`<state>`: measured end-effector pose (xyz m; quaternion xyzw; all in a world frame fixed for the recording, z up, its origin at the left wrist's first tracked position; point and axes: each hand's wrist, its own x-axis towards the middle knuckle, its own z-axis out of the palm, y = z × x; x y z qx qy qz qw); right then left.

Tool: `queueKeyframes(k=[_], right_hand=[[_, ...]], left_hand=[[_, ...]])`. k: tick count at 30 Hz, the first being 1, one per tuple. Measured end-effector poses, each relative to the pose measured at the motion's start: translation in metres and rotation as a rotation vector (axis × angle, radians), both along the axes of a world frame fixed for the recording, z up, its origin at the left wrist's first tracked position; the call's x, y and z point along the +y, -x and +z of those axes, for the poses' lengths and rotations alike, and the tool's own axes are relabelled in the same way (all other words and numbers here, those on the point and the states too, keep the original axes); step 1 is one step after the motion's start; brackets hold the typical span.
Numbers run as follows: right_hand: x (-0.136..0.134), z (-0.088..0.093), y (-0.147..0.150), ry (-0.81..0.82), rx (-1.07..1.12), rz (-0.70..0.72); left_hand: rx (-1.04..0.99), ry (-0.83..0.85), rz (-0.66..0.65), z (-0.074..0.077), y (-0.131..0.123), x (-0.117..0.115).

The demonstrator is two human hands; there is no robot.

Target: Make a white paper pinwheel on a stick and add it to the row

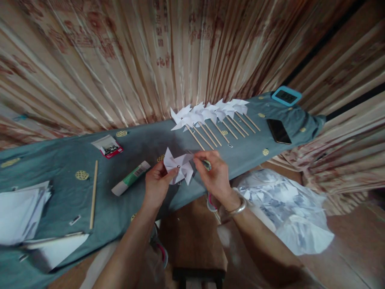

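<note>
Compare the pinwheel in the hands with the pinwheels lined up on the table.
The held pinwheel is a lone one, up off the table, pinched by the left hand and right hand; the row pinwheels lie overlapping on the cloth. The held pinwheel shows no stick; each of the row pinwheels sits on a wooden stick. Both are white folded paper with pointed blades.
</note>
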<state>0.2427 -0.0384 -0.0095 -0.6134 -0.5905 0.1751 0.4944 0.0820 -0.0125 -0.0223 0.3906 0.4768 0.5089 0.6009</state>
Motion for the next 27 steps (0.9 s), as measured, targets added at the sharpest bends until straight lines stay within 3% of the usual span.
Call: queueKeyframes(k=[3, 7, 16, 22, 27], right_hand=[[-0.005, 0.004, 0.005, -0.045, -0.263, 0.181], [-0.004, 0.000, 0.011, -0.038, -0.371, 0.213], [-0.004, -0.004, 0.007, 0.000, -0.334, 0.242], [-0.004, -0.002, 0.002, 0.131, -0.184, 0.224], [-0.004, -0.001, -0.005, 0.200, -0.113, 0.290]], left_hand=[[0.100, -0.065, -0.028, -0.002, -0.002, 0.000], [0.156, -0.107, -0.050, -0.003, -0.006, 0.000], [0.215, -0.129, -0.053, -0.003, -0.007, 0.000], [0.216, -0.136, -0.097, 0.001, -0.007, -0.003], [0.236, -0.141, -0.150, 0.003, -0.005, -0.003]])
